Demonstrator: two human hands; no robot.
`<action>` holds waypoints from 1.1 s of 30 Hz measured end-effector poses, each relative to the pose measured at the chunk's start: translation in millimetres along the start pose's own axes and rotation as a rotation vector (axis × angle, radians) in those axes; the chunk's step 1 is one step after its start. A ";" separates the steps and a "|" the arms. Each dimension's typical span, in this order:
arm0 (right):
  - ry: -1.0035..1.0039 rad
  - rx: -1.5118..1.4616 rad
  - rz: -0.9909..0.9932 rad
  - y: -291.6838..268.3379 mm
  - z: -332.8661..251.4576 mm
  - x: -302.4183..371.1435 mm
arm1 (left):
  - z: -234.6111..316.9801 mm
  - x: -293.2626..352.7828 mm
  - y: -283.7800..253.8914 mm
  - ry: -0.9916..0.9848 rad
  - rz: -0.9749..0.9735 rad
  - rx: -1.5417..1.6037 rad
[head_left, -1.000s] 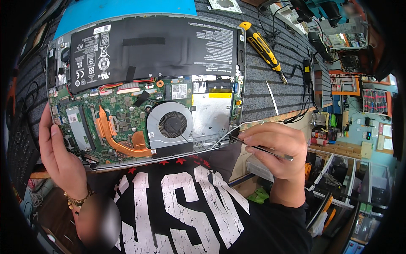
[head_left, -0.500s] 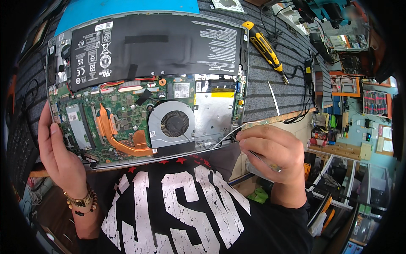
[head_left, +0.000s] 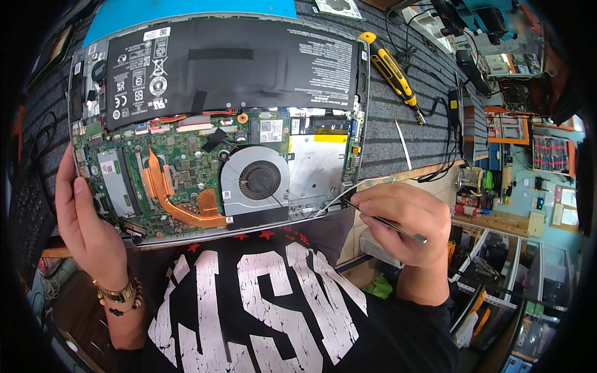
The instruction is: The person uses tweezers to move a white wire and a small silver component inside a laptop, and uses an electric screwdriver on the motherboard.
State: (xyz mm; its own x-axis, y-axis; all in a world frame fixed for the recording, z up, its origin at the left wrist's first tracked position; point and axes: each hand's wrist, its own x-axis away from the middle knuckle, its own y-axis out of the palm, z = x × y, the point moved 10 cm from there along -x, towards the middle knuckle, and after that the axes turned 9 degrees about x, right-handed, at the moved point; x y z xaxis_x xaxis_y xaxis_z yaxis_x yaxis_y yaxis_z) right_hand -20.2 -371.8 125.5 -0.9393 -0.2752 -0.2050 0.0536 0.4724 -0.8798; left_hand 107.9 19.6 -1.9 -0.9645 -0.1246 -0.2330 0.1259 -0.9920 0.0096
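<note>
An opened laptop base point(head_left: 367, 81) lies across the bench's near edge, slightly tilted, its insides bare. Its black battery point(head_left: 249, 78) fills the far half. Nearer me are the green circuit board point(head_left: 186, 163), a copper heat pipe point(head_left: 163, 193) and a round fan point(head_left: 260, 179). My left hand point(head_left: 92, 230) grips the laptop's left side, fingers underneath and thumb along the edge. At the near right corner my right hand point(head_left: 404, 217) pinches slim metal tweezers point(head_left: 398, 229). Their tips are hidden by the fingers and the corner. A thin pale cable point(head_left: 333, 202) loops beside those fingertips.
A yellow-and-black screwdriver point(head_left: 392, 71) and a thin white strip point(head_left: 403, 144) lie right of the laptop on the grey ribbed mat point(head_left: 382, 127). Black cables point(head_left: 444, 143) run farther right. Behind sits a blue sheet point(head_left: 186, 9); a dark keyboard point(head_left: 28, 208) is at left.
The laptop has shifted slightly to the right. In my right hand the tweezers have turned, so their rear end now points farther right. My left hand keeps its hold.
</note>
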 end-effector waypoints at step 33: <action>-0.186 -0.001 0.168 8.8 -3.4 16.0 | 7.1 -3.3 8.0 0.012 -0.042 0.017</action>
State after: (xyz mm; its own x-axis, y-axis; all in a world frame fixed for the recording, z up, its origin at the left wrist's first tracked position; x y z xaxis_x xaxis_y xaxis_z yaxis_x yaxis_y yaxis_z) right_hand -35.9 -369.2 115.9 -0.8388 -0.3422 -0.4234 0.2031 0.5248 -0.8266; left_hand 110.5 11.9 5.9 -0.9660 -0.0823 -0.2450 0.0808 -0.9966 0.0163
